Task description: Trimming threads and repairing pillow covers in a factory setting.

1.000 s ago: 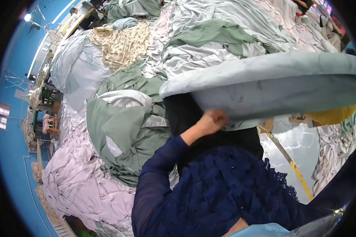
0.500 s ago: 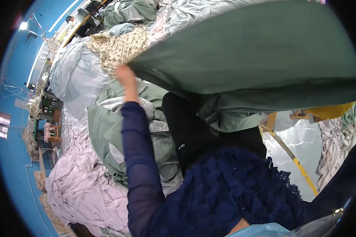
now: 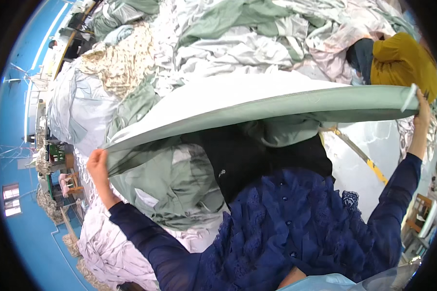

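Left hand (image 3: pixel 98 167) clamped on left end of green sheet (image 3: pixel 257 104). Sheet stretched taut, raised above heaped laundry pile (image 3: pixel 179 184). Right hand (image 3: pixel 423 112) gripped right end, probably by a corner, fingers partly hidden. Hands held wide apart. Person in yellow top (image 3: pixel 402 60) just behind sheet's right end.

Smooth matt cloth sheet (image 3: pixel 257 104) – lacy sleeves (image 3: pixel 146 233)
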`<state>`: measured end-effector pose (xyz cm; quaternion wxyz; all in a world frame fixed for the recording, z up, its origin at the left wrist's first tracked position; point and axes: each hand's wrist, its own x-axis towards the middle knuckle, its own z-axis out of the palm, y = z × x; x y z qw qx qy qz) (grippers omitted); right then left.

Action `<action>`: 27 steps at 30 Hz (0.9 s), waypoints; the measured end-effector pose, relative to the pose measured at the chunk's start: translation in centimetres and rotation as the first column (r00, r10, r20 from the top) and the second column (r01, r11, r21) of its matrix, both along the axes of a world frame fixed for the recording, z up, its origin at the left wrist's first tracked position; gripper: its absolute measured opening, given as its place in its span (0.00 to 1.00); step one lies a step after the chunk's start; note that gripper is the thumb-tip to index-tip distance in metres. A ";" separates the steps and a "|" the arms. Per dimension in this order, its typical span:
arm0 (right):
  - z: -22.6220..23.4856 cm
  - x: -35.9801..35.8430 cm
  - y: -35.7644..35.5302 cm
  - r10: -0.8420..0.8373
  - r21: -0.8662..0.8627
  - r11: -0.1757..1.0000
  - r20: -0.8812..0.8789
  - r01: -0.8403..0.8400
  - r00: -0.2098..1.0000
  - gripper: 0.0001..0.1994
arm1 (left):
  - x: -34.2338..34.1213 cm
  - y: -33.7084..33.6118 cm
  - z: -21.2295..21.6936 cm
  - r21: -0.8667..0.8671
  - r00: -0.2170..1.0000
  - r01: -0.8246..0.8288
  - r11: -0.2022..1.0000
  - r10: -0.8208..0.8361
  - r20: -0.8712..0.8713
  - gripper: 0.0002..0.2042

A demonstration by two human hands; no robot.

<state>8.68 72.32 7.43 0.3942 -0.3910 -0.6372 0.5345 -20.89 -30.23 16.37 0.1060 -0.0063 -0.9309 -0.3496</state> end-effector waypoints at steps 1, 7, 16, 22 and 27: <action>-2.7 0.7 1.0 -0.003 -0.029 1.000 0.065 0.005 0.998 0.19 | -0.2 0.7 -2.2 -0.047 0.998 0.053 0.997 -0.051 0.042 0.04; -14.1 3.9 4.8 0.002 -0.249 0.965 0.308 0.079 0.951 0.17 | 0.7 4.2 -15.0 -0.105 0.993 0.099 0.989 -0.092 0.071 0.04; -20.5 3.2 -0.4 -0.108 -0.281 0.923 0.467 0.263 0.877 0.11 | 2.6 5.6 -18.3 -0.197 0.981 0.040 0.980 -0.001 0.193 0.05; -20.4 3.3 -1.3 -0.134 -0.216 0.934 0.526 0.284 0.840 0.11 | 2.7 4.9 -19.6 -0.152 0.978 0.040 0.988 -0.007 0.208 0.05; -18.6 0.7 -7.8 -0.268 0.396 0.915 0.741 -0.079 0.616 0.13 | 2.6 5.1 -20.5 -0.186 0.977 0.024 0.982 0.016 0.214 0.06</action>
